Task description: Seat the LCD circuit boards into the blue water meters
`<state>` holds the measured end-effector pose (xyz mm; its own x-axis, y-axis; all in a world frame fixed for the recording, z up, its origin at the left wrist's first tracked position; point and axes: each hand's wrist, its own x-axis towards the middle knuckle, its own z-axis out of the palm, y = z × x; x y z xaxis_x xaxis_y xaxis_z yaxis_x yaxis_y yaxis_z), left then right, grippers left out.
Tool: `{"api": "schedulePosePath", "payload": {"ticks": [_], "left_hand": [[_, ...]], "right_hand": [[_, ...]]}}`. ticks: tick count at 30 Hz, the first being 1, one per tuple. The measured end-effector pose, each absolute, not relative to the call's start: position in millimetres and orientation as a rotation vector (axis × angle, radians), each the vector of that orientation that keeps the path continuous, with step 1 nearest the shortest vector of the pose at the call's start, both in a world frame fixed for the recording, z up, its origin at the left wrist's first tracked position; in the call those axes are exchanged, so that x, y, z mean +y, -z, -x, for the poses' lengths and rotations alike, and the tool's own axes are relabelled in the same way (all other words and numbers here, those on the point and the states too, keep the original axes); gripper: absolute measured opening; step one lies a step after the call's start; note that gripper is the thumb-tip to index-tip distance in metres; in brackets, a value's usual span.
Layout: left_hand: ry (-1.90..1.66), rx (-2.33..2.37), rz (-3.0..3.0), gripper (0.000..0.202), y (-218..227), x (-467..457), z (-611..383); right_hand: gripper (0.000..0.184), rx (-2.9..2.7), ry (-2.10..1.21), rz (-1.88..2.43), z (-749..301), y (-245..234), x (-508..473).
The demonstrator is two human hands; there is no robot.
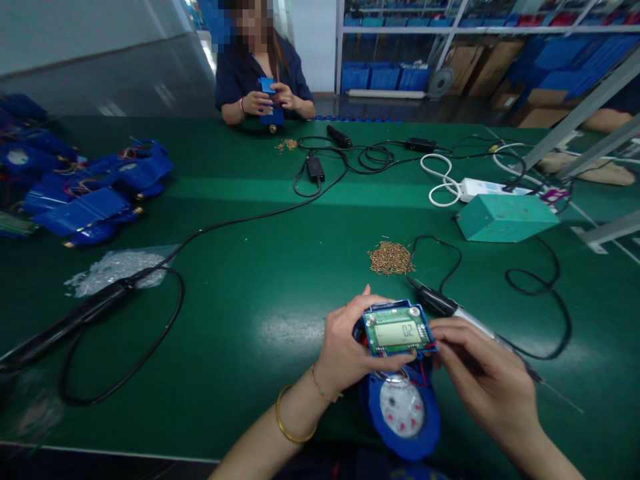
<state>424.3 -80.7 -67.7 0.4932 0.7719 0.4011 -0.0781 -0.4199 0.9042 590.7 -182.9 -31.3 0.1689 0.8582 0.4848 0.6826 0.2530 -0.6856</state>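
My left hand [347, 343] is closed around a blue display housing with a green circuit board [371, 325] and a lit LCD [399, 333] that shows digits. Below the housing, and joined to it by thin wires, is a round blue water meter [404, 413] with a white dial. My right hand [485, 373] has its fingertips pinched at the housing's right edge, near a red wire; what they hold is hidden. Just beyond the right hand lies an electric screwdriver [473, 320] with a long thin bit. A pile of small brass screws [391, 258] sits ahead of the hands.
Several blue meters [95, 193] are heaped at the left, near a bag of clear small parts [125, 267] and a black corded tool [95, 307]. A teal box [507, 219] and white power strip [493, 191] stand right. Across the green table [250, 267], a co-worker [265, 73] holds a blue unit.
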Motion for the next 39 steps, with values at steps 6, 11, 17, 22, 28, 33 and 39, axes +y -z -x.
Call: {"api": "schedulePosePath", "payload": {"ticks": [6, 11, 17, 22, 28, 33, 39], "left_hand": [[-1.005, 0.628, -1.676, 0.056, 67, -83, -428], [-0.966, 0.633, -1.657, 0.058, 66, -82, -430], [-0.905, 0.667, -1.624, 0.058, 66, -82, -427], [-0.918, 0.67, -1.611, 0.058, 69, -83, -428], [-0.958, 0.73, -1.581, 0.056, 72, -85, -428], [-0.964, 0.739, -1.549, 0.056, 70, -85, -428], [-0.973, 0.744, -1.565, 0.058, 69, -83, -428]], "right_hand": [[0.02, -1.055, -1.064, 1.575, -589, 32, -181], [0.03, -0.824, -1.164, 1.482, -585, 37, -179], [0.022, -1.399, -0.783, 1.545, -579, 41, -194], [0.054, -1.571, -0.317, 1.666, -562, 48, -199], [0.05, -1.497, -0.05, 1.791, -536, 56, -193], [0.039, -1.486, -0.003, 1.817, -533, 57, -190], [0.021, -1.458, 0.065, 1.87, -534, 63, -187]]}}
